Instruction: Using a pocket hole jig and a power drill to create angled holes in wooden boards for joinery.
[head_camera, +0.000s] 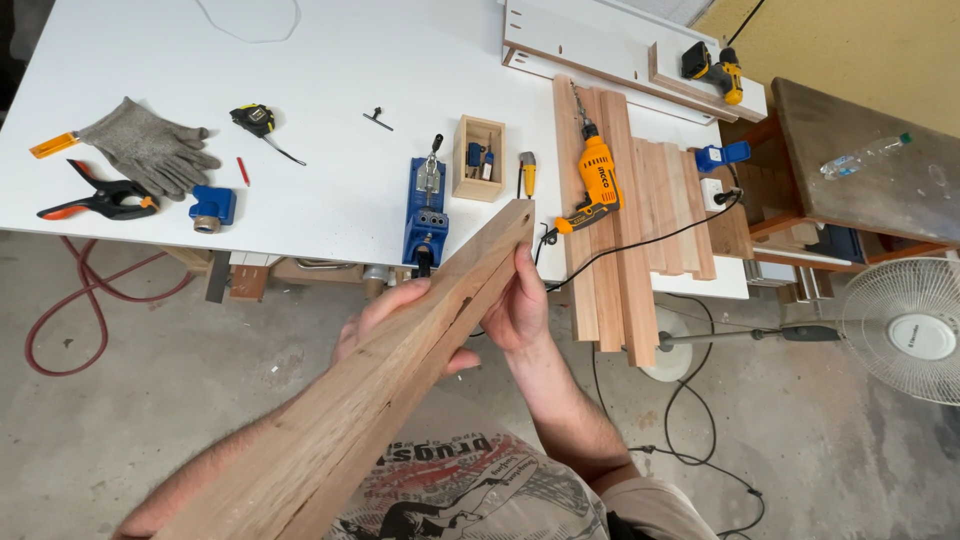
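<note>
The left hand (395, 325) is held forward from the lower left, with the forearm stretched out bare and the fingers curled upward in a grip. The right hand (520, 305) is raised just beside it, with the wrist bent, the fingers pointed upward and pressed flat, and the forearm angled down toward the body.

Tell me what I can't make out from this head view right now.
- Left hand: its palm is hidden behind the wooden board.
- Board's near end: cut off by the bottom edge.
- Small wooden box: contents too small to identify.
- Right hand: fingers hidden behind the board.
</note>
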